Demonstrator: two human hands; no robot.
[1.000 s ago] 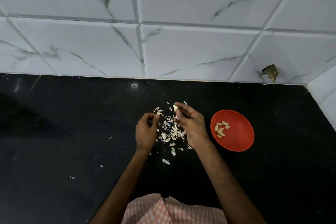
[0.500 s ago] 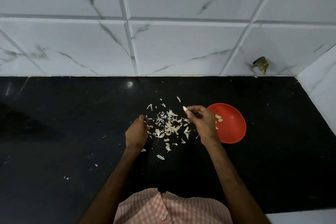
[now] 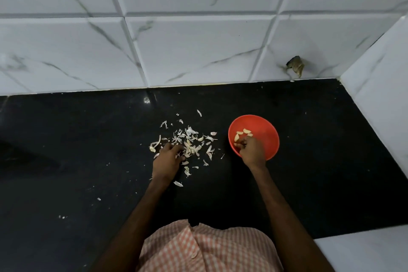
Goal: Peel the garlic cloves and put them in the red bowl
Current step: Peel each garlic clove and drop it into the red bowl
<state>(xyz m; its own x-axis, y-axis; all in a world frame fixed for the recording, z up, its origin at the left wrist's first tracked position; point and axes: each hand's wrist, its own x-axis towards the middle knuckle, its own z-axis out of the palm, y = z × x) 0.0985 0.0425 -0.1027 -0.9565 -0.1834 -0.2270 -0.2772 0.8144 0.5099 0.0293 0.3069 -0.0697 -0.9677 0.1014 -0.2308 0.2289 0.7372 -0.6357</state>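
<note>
The right hand [image 3: 251,150] is held over the near rim of the red bowl [image 3: 266,129], fingertips curled down among the peeled cloves [image 3: 244,133] that lie in it. The left hand [image 3: 167,157] is laid on the near-left edge of the heap of skins [image 3: 192,143], fingers bent into the scraps. At this size and in this light it cannot be told whether either hand grasps a clove or has let go.

The bowl is light and is pressed at one rim only; it could be tipped or slid, and the cloves spilled onto the black counter [image 3: 88,161]. Papery skin stuck to the fingers could also be carried into the bowl. Among the pale scraps an unpeeled clove is easily overlooked or flicked aside.

Ample bare counter is left to the left and in front of the heap. The bowl is set well apart from the tiled back wall [image 3: 198,51] and from the side wall [image 3: 379,95] on the right, with a dark gap kept between bowl and skins.
</note>
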